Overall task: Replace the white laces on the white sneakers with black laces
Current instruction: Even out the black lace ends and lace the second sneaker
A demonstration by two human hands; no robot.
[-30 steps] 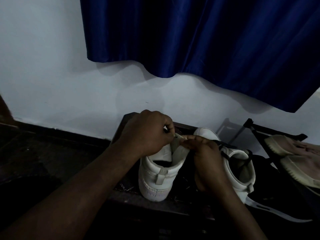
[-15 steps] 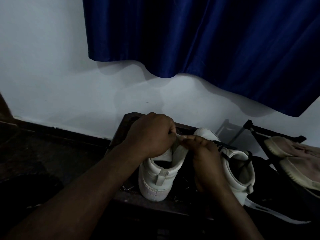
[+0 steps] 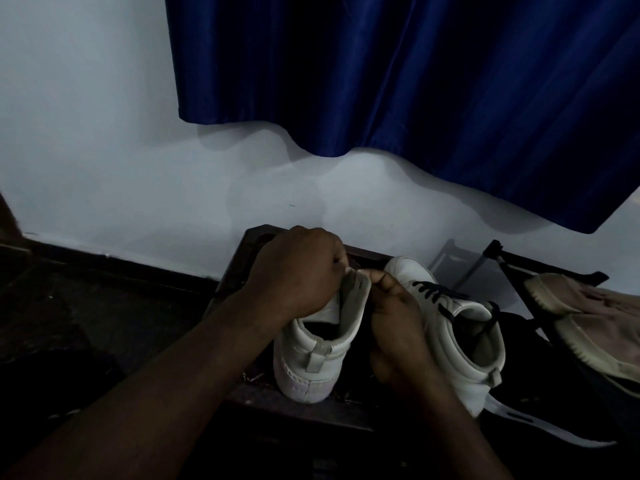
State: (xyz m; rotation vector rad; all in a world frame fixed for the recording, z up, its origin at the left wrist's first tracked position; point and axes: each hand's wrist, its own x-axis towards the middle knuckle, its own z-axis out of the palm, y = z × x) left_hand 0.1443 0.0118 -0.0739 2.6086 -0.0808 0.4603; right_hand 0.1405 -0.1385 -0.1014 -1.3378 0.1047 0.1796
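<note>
White sneakers: two, heels toward camera, on a dark stand [image 3: 311, 410]. Right sneaker [image 3: 460, 327] carries black laces [image 3: 436, 292]. Left sneaker [image 3: 311, 362] sits between both hands; left hand [image 3: 298, 275] and right hand [image 3: 394, 320] are closed, pinching its tongue [image 3: 353, 299], probably no lace.

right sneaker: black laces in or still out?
In. The right sneaker has black laces crossing its eyelets; their ends trail loose by the collar. Whether they are tied cannot be told.
</note>
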